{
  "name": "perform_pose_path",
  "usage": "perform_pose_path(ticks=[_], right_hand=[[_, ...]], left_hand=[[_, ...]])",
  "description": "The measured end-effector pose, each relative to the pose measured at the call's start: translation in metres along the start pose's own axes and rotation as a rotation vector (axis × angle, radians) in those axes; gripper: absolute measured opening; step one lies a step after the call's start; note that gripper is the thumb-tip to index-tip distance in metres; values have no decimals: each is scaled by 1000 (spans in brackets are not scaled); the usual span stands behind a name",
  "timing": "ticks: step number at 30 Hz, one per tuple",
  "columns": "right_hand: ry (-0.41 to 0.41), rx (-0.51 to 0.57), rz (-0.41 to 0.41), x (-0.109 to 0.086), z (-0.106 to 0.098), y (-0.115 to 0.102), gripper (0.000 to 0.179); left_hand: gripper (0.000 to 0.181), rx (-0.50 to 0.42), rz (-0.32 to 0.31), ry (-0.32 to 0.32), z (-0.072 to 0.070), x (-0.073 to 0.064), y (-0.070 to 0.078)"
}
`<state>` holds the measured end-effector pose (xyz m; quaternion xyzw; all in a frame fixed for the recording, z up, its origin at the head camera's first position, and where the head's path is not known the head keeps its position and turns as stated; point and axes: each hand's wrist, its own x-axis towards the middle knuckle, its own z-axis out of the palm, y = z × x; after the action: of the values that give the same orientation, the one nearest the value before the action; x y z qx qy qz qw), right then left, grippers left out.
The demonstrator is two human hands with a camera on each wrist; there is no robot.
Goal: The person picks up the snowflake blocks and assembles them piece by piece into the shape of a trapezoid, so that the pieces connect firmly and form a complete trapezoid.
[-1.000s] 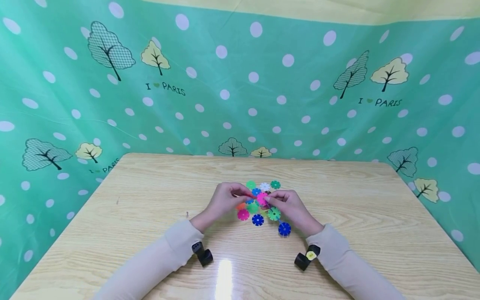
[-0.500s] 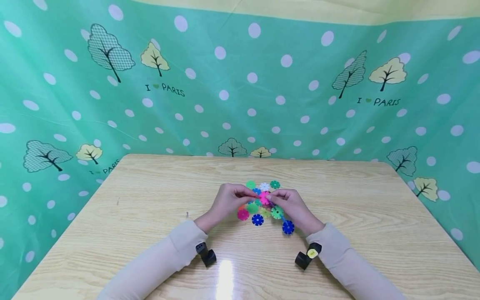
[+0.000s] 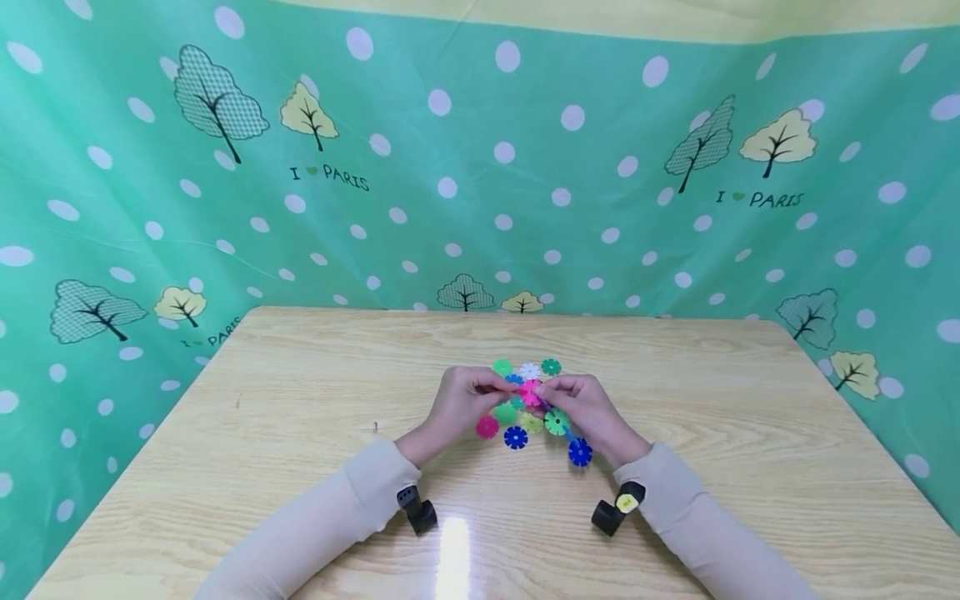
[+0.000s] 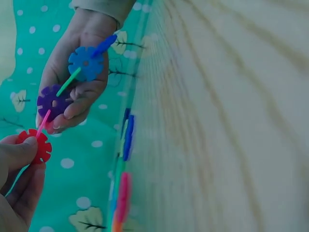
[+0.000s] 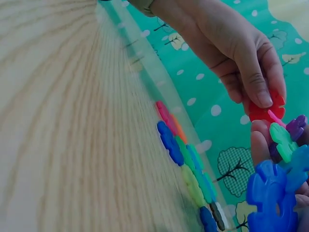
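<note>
Both hands work close together over the table's middle. My left hand (image 3: 465, 404) pinches a red notched plastic disc (image 4: 42, 146) between thumb and fingers. My right hand (image 3: 588, 408) holds a chain of slotted snowflake discs, gripping it near a purple disc (image 4: 52, 102). A pink disc (image 3: 530, 392) leads the chain, and its edge meets the red disc's rim. Behind the purple one follow a green disc (image 3: 557, 422), a light blue disc (image 4: 86, 64) and a dark blue disc (image 3: 580, 452) at the free end. The discs sit crosswise to one another.
Several loose discs lie flat below and behind the hands, among them a white disc (image 3: 529, 371), a pink-red disc (image 3: 487, 427) and a blue disc (image 3: 516, 437). The wooden table (image 3: 315, 367) meets a green dotted cloth (image 3: 480, 167) at its back.
Both hands have drifted slightly right, the left one more, bringing the red disc against the pink one. The chain's dark blue end has swung a little right and up.
</note>
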<state>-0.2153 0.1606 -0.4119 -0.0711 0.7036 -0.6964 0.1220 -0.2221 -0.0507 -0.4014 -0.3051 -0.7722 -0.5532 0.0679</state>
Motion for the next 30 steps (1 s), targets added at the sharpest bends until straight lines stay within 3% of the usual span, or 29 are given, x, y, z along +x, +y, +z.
perform_pose_path(ticks=[5,17,22,30], right_hand=[[3,2,41,2,-1,0,11],[4,66,46,0,-5,-1,10],[-7,85,53,0,-5,-1,8],[2,81,69,2,-4,1,7]], left_hand=[[15,-70,-178,-57,-4,0,-3],[30,28,-454,-133,-32,-8,-20],[27,45,-490,-157,-37,-12,-28],[28,134,-443,-204,-38,-13,-35]])
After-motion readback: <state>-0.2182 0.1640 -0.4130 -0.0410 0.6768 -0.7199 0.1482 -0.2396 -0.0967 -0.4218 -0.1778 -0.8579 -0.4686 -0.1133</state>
